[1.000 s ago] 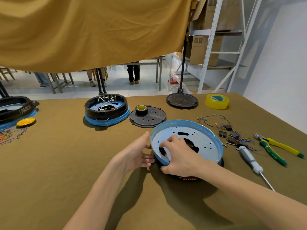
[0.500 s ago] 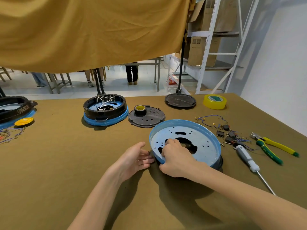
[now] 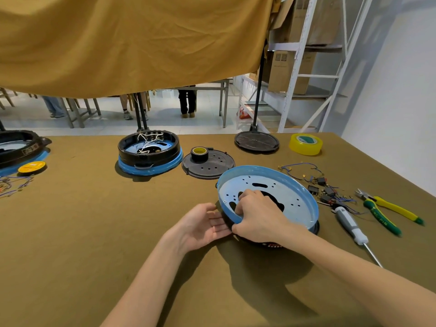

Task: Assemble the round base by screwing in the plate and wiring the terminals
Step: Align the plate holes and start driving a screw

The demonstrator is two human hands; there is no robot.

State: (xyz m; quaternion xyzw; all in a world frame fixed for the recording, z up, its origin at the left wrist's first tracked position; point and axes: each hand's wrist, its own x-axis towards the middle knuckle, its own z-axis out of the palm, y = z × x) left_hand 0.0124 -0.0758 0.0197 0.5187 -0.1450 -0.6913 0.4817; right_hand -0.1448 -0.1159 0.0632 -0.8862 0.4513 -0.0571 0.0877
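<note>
Blue-rimmed and pale inside, the plate [image 3: 278, 197] sits tilted on the black base [image 3: 271, 244] in front of me, its near-left edge low and its far side raised, so to my eye it is not yet seated. I see no screw in any of its holes, and no wire runs to it, so I judge the task barely begun: the plate has to be settled, screwed down, and the terminals wired.

My right hand [image 3: 257, 215] reaches over the near rim, fingers [image 3: 245, 197] curled down into the dark cut-outs of the plate and thumb outside the rim, so it grips the plate at its near-left edge. My left hand [image 3: 203, 225] lies open just left of it, fingertips [image 3: 221, 223] flat against the base's side below the rim, steadying rather than holding.

What I still need lies to the right on the brown table [image 3: 94, 232]: the screwdriver [image 3: 351, 227] just beside the base, the pliers [image 3: 387, 211] beyond it, and the loose wires and terminals [image 3: 323, 187] near the plate's far-right edge. A finished base [image 3: 149, 153] stands well apart at the far left.
</note>
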